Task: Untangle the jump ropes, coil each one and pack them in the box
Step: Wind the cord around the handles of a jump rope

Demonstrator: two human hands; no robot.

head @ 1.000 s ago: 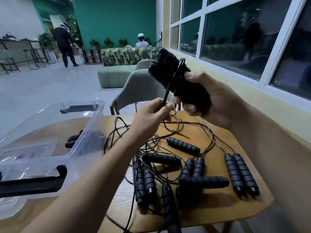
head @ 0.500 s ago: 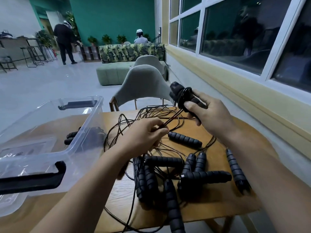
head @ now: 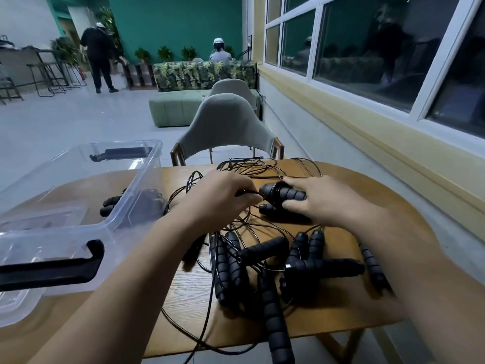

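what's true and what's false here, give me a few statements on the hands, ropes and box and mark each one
The right hand grips black handles. True.
The left hand lies flat and empty on the table. False: it pinches a black cord right by those handles.
The clear box is empty. False: dark handles show through its wall.
A grey chair stands beyond the table. True.
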